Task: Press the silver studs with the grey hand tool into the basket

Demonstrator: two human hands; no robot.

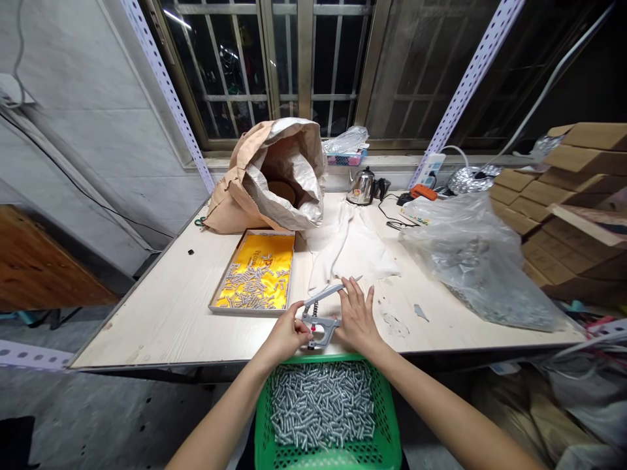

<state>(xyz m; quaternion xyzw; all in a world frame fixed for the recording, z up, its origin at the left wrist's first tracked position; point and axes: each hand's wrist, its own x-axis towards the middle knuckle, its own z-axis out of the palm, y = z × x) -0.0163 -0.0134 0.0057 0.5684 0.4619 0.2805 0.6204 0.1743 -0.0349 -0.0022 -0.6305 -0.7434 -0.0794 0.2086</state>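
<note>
A small grey hand press tool [321, 320] with a long lever stands near the front edge of the pale wooden table [166, 307]. My left hand [287, 336] is pinched at the tool's jaw, its fingers closed on something I cannot make out. My right hand [356, 314] rests on the tool's right side with its fingers stretched upward along the lever. Below the hands, a green plastic basket [386, 405] holds several small silvery metal parts [321, 405]. A shallow tray with a yellow lining [257, 271] and more such parts lies to the left.
A crumpled brown paper sack [274, 176] stands at the back. White cloth [350, 251] lies mid-table. A clear plastic bag of metal parts [475, 261] and stacked cardboard boxes [563, 189] are at the right. A kettle [361, 186] stands by the barred window.
</note>
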